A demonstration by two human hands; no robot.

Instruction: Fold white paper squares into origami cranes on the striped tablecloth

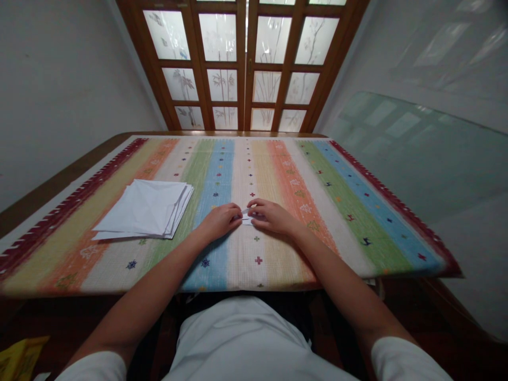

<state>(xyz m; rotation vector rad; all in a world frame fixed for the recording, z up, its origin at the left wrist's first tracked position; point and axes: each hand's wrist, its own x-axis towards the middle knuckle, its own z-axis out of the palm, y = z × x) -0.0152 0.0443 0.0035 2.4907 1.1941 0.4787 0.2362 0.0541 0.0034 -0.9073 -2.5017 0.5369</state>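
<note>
My left hand (220,219) and my right hand (271,216) meet at the middle of the table, fingers curled down onto a small folded piece of white paper (246,216). Only a sliver of that paper shows between the fingertips; the rest is hidden under both hands. The hands rest on a striped, many-coloured tablecloth (341,211). A stack of white paper sheets (145,209) lies to the left of my left hand, apart from it.
The wooden table edge (59,182) shows beyond the cloth at left. A wooden door with frosted glass panes (246,63) stands behind the table. A glass pane (420,153) leans at the right. Something yellow (19,357) lies at the bottom left.
</note>
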